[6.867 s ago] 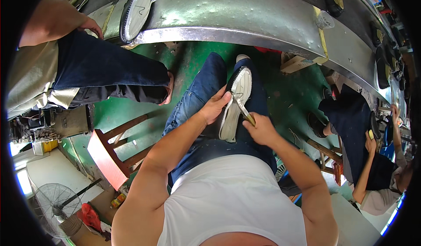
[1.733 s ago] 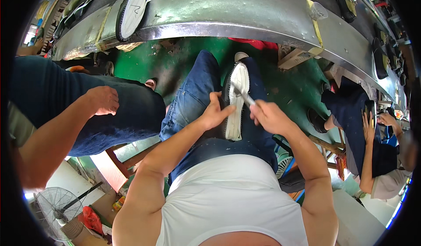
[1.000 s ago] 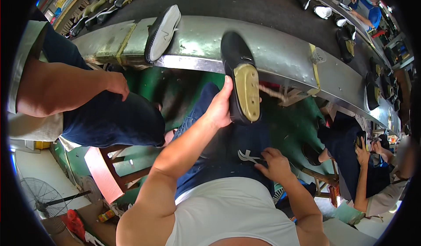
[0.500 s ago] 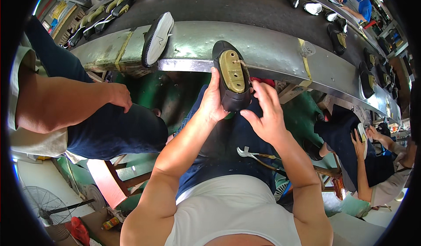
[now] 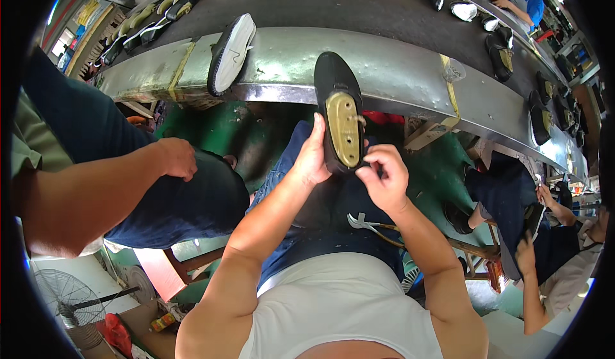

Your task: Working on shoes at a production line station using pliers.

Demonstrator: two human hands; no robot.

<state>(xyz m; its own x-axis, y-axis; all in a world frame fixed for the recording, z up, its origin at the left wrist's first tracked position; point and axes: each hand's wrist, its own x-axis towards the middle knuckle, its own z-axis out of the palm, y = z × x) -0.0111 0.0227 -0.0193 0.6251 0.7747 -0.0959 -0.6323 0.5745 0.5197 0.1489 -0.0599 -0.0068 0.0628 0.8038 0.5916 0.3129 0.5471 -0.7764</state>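
My left hand (image 5: 312, 153) is wrapped round the side of a black shoe (image 5: 334, 74), held up with its toe pointing away from me. Inside the shoe's opening sits a gold-coloured last (image 5: 343, 128) with several holes in its top and a short cord at its right side. At the heel, my right hand (image 5: 387, 176) has its fingers curled, with thumb and forefinger pinching the shoe's rear edge. A pair of pincers (image 5: 366, 223) with a pale metal head lies across my lap; my right forearm partly covers its handles.
A metal-edged bench (image 5: 288, 58) runs across in front of me. On its edge leans a black shoe with a white sole (image 5: 232, 61). More shoes (image 5: 500, 58) stand at the right. A person's arm (image 5: 96, 189) is close at my left; another person (image 5: 544, 244) sits at right.
The shoe has tipped so more of its toe top shows and its heel back no longer does. My right hand has gone from spread fingers to a pinch at the heel.
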